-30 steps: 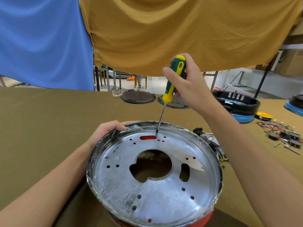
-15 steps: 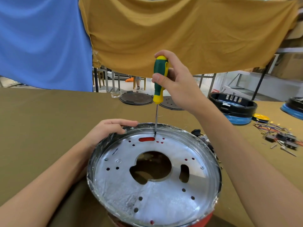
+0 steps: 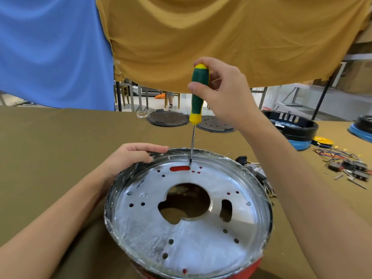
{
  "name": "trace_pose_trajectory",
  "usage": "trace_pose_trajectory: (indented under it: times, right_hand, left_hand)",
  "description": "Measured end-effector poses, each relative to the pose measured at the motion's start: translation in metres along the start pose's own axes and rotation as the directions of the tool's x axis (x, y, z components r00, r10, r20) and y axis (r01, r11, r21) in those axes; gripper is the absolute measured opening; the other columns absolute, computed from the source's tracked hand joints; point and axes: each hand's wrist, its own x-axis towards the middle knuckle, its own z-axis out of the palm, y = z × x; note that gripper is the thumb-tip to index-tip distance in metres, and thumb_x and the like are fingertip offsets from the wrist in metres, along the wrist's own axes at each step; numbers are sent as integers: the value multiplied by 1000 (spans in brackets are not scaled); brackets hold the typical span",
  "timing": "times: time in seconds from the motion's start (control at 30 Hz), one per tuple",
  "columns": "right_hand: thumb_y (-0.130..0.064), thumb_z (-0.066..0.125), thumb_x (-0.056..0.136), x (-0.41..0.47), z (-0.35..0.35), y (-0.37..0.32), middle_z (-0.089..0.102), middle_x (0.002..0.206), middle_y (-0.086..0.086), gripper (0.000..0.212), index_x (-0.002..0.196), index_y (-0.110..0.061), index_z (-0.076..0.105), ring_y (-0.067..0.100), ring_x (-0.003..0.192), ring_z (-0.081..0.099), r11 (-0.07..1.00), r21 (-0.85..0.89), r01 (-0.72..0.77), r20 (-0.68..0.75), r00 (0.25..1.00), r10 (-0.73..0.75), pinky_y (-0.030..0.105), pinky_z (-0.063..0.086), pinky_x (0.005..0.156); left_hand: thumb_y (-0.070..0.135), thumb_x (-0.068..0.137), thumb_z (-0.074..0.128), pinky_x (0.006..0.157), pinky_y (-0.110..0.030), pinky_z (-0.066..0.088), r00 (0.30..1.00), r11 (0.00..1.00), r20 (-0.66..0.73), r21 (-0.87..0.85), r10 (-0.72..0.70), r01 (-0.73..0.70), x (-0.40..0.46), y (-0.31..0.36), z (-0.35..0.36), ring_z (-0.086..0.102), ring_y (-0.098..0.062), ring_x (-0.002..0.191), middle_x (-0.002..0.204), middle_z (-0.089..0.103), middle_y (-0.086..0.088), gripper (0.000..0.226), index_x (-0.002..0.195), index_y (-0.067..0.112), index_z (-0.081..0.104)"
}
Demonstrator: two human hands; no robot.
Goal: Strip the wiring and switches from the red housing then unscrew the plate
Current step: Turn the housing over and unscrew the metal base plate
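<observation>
Blue and ochre cloths hung behind the bench (image 3: pixel 50 148) as we worked on the plate (image 3: pixel 141 234), seated in the red housing (image 3: pixel 249 270) at the near edge. Our right hand (image 3: pixel 223 91) clenched the screwdriver (image 3: pixel 198 93) upright, tip at a far-rim screw; our left hand (image 3: pixel 130 156) gripped the rim. Firm downward pressure, we judged, would prevent slipping.
</observation>
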Motion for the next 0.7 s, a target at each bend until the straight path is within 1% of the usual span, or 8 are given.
trace_pose_trajectory:
  times: [0.1,0.17,0.2,0.27,0.37,0.47,0.6,0.7]
  right_hand:
    - [-17,66,94,0,-5,0,61,93,-5,34,127,-21,58,17,86,61,994,107,-11,102,995,0,28,55,83]
    - [-17,61,97,0,-5,2,56,92,-10,33,130,-21,54,6,82,56,998,64,-17,109,994,10,20,50,78]
    - [-18,58,98,-1,-4,3,54,90,-12,33,130,-21,52,1,77,52,999,32,-14,89,996,11,16,46,74]
    - [-22,56,98,-3,0,4,51,88,-8,30,128,-19,51,1,70,47,1000,-18,4,25,1000,-4,12,39,66]
    - [-39,66,92,-5,6,4,50,98,-1,36,123,-23,56,2,75,46,995,-96,20,-68,997,-27,11,40,69]
    - [-38,73,87,-3,3,2,54,99,-1,40,123,-25,61,0,78,49,994,-105,-15,-117,993,3,9,42,73]
    - [-15,70,91,0,-8,-3,61,95,-6,37,127,-19,63,9,89,60,993,117,-15,66,998,8,23,55,83]
    - [-15,63,93,0,-10,-3,55,87,-7,27,119,-20,63,7,78,55,991,131,-30,78,997,20,21,53,74]
  left_hand:
    - [-7,91,48,73,-24,60,1000,1000,7,-19,-1,1,-1,-1,0,71,-24,103,115,75,-5,46,99,24,81]
    - [-7,91,48,74,-24,60,1000,1000,4,-14,0,0,-1,-1,0,71,-24,104,116,75,-6,47,99,25,81]
    - [-7,91,48,75,-23,60,1000,1000,3,-4,0,0,-1,-1,-1,70,-24,105,115,75,-5,47,99,26,81]
    - [-6,91,48,75,-23,60,1000,1000,8,-5,-4,4,-1,-1,0,70,-23,104,115,75,-5,47,99,26,81]
    - [-7,91,48,73,-22,59,1000,1000,16,-9,-4,4,0,-1,-1,72,-21,102,115,75,-4,48,99,26,81]
    - [-6,92,48,76,-26,61,1000,1000,21,-20,-15,15,0,-2,-2,71,-24,105,116,74,-4,46,100,25,81]
    - [-4,92,49,75,-27,61,1000,1000,18,-4,-17,17,-1,-1,-1,72,-25,104,116,74,-3,45,100,27,81]
    - [-4,93,48,72,-24,60,1000,1000,6,11,-14,14,-2,1,0,72,-23,102,115,75,-2,46,100,27,81]
